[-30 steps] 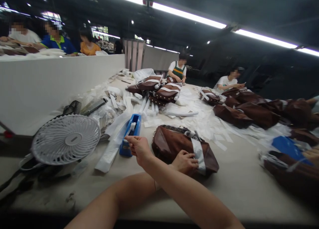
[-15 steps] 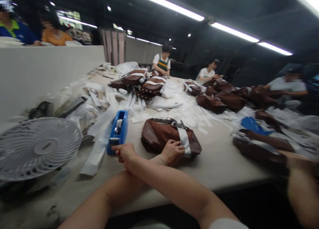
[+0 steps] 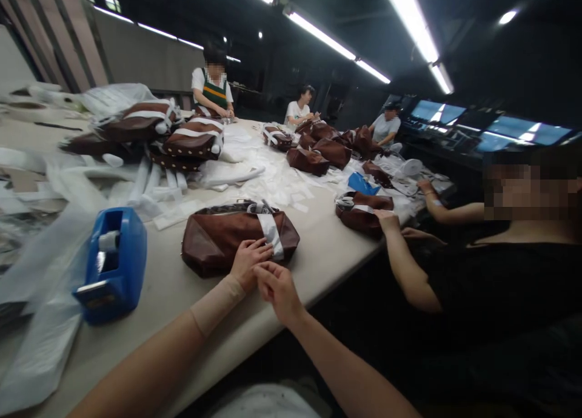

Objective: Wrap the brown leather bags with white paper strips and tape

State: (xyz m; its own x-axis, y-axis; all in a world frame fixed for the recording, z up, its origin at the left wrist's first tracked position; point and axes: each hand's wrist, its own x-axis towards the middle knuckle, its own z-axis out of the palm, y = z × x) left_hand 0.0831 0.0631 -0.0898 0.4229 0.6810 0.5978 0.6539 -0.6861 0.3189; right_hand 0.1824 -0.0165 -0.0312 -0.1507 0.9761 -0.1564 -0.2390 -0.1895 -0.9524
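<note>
A brown handbag (image 3: 213, 239) lies on the table in front of me, with a white wrapping strip (image 3: 271, 230) round its right part. My left hand (image 3: 248, 263), with a beige sleeve on its wrist, rests on the bag's near side. Its fingers are stretched out and touch the strip. Just right of the left hand, my right hand (image 3: 279, 290) is closed in a pinch near the bag's lower edge. Whatever it may hold between the fingertips is too small to make out. A blue tape dispenser (image 3: 131, 266) stands to the left of the bag.
Strapped brown bags (image 3: 195, 140) are piled at the back left, beside white wrapping material (image 3: 254, 190). More brown bags (image 3: 327, 154) lie farther off. On my right, a co-worker in black (image 3: 500, 284) handles another brown bag (image 3: 364, 215). The table edge (image 3: 318, 293) runs diagonally nearby.
My right hand has moved from the tape dispenser over to the bag, beside my left hand. The left hand stays on the bag. The view has turned right, and the fan has left it.
</note>
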